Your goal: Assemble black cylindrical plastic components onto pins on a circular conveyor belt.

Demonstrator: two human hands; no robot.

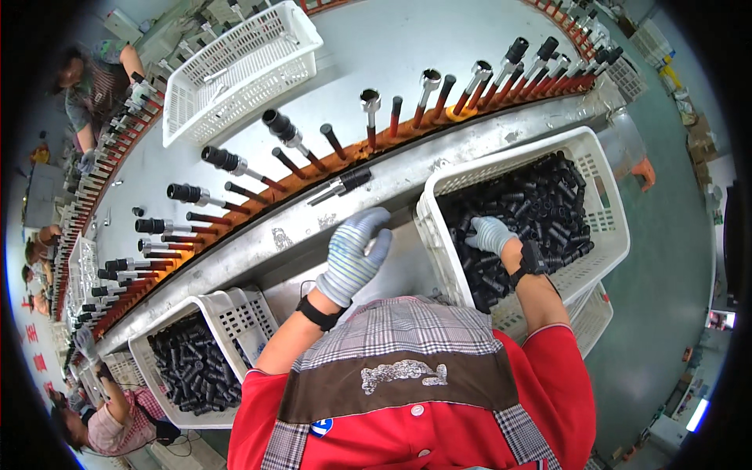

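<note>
My left hand (356, 254), in a striped knit glove, is raised above the metal ledge with thumb and fingers apart and nothing between them. A black sleeve with a thin metal shank (355, 181) lies on the rail just beyond it. My right hand (491, 235), gloved alike, reaches into a white plastic basket (615, 235) on the right. Its fingers curl down among the short black ribbed sleeves (540, 200) heaped there. The fingertips are partly hidden, so what they grip cannot be made out.
A curved row of upright red-based posts (372, 129) runs beyond the metal rail (399, 172), many carrying silver sockets and black sleeves. Another white basket of black sleeves (192, 364) stands at the left. A white crate (235, 70) sits behind the row. Several co-workers (102, 86) are along the left.
</note>
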